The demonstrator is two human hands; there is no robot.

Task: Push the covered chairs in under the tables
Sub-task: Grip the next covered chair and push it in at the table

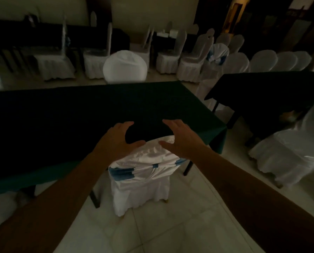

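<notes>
White satin is the thing to watch here: the white satin-covered chair with a blue sash (143,170) sits at about 6 o'clock from the middle of the long table draped in dark green cloth (79,114), seat already mostly tucked under, backrest top right at the table's near edge. Both hands are spread wide over the top of the backrest, not clamped on anything. The left hand (118,138) has its thumb touching the cover at the top left corner, the right hand (178,137) has its thumb on the top right, and the fingers reach out over the tablecloth. I can't tell if the palms are actually pressing yet.

If I were doing this, I'd plant both palms evenly on the top rail and push straight toward 12 o'clock, so the chair doesn't twist. That slick fabric will probably slide under the hands, so press down a bit too.

Watch the black table leg (95,198) just off the chair's lower left and the other black leg (188,168) at 3 o'clock from the sash. The chair sits between them with little spare room either side. Pale tiled floor (170,225) behind is open. Another white covered chair (291,152) stands well apart at 3 o'clock.
</notes>
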